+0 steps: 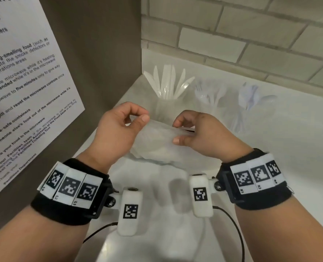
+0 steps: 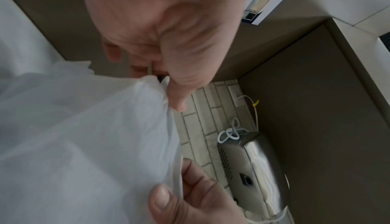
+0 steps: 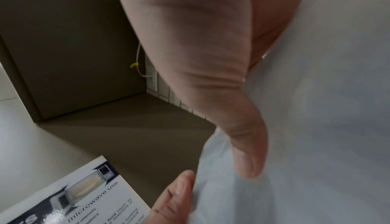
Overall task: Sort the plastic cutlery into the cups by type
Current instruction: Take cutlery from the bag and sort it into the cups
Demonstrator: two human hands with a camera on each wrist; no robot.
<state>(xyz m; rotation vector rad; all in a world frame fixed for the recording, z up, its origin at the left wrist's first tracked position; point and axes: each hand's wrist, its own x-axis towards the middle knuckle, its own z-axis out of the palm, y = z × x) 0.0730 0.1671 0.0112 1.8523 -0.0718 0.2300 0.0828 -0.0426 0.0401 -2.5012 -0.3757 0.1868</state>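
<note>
Head view, centre of frame: both hands hold a thin, translucent white plastic bag (image 1: pixel 156 140), crinkled and limp, above the white desk (image 1: pixel 298 129). Left hand (image 1: pixel 117 129) pinches the bag's upper edge between thumb and fingers; right hand (image 1: pixel 196 133) grips the opposite edge, fingers curled round it. Bag contents too blurred to tell.

Behind, upper centre: three clear cups in a row. Left cup (image 1: pixel 168 108) bristles with flat white knives (image 1: pixel 168 82); middle cup (image 1: pixel 211 108) and right cup (image 1: pixel 249 118) hold pale cutlery, types unclear.

Grey panel with paper notice (image 1: pixel 24 91) closes frame left; brick tile wall (image 1: pixel 251 35) behind. Open desk frame right.
</note>
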